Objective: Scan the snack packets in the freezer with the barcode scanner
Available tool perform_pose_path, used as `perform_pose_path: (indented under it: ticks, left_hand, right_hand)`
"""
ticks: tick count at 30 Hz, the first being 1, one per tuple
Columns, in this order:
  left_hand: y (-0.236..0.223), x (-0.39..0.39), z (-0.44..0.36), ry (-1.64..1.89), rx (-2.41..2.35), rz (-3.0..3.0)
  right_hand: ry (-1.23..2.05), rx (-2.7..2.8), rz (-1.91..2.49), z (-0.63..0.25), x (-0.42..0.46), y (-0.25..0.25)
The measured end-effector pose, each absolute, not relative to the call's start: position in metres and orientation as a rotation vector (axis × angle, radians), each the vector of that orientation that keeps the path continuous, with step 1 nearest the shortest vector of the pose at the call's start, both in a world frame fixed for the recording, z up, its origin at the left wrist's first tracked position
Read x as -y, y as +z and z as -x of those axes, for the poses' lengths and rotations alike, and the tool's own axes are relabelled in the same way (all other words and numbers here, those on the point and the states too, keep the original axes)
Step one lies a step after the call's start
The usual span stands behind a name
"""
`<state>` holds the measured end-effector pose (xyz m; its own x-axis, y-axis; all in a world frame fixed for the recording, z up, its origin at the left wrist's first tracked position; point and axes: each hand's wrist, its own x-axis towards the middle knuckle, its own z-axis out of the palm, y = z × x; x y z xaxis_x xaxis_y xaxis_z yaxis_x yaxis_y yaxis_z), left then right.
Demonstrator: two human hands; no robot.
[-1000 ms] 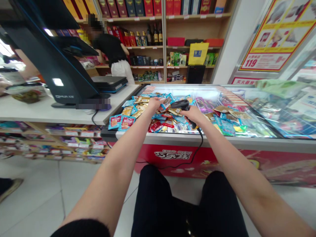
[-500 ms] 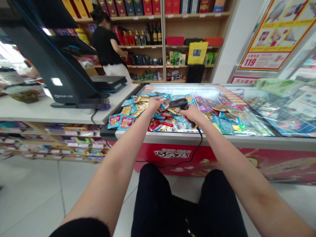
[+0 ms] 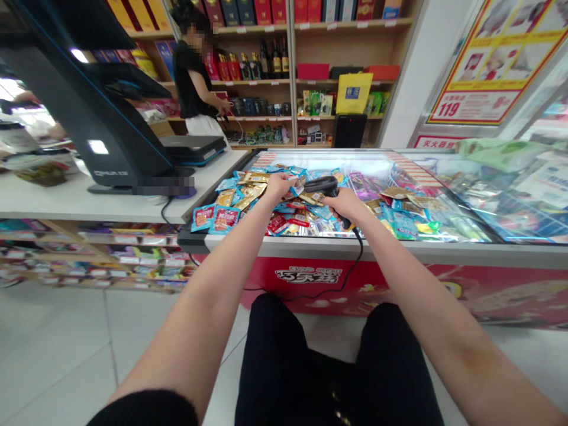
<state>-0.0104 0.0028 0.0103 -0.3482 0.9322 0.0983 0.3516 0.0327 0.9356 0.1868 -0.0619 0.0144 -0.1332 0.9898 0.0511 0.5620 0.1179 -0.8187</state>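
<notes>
**While left hand (image 3: 277,189) pinches a blue sachet (image 3: 296,187), right hand (image 3: 346,207) grips barcode scanner (image 3: 322,186)**

As a white counter (image 3: 89,201) runs along the left, the left hand reaches over the rim of a glass-edged chest freezer (image 3: 399,251), its fingers (image 3: 286,183) closed on the sachet above heaped snack packets (image 3: 248,201). Just beside it, the right hand wraps fully around the black corded scanner's handle, the scanner's head above the pile.

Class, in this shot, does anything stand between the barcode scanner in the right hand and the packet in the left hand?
Nothing visible does. The black barcode scanner, gripped in the right hand, points toward the snack packet pinched in the left hand; the heap of packets lies below them.
</notes>
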Motion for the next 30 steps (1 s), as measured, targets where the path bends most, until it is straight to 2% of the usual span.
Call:
perform_pose_path:
  ticks: [9, 24, 27, 30]
  left_hand:
    - [0.01, -0.018, -0.03, 1.214, -1.672, -1.398]
    - [-0.016, -0.04, -0.211, 1.026, -1.07, -1.222]
    - [-0.022, -0.042, -0.238, 0.963, -1.014, -1.388]
    - [-0.029, -0.042, -0.243, 0.934, -1.175, -1.781]
  right_hand:
    - [0.942, 1.607, 1.507, -0.225, 0.052, -0.003]
    - [0.8, 1.168, 1.646, -0.365, 0.058, 0.002]
    - [0.762, 1.156, 1.64, -0.378, 0.061, 0.003]
    - [0.794, 1.137, 1.624, -0.382, 0.061, -0.002]
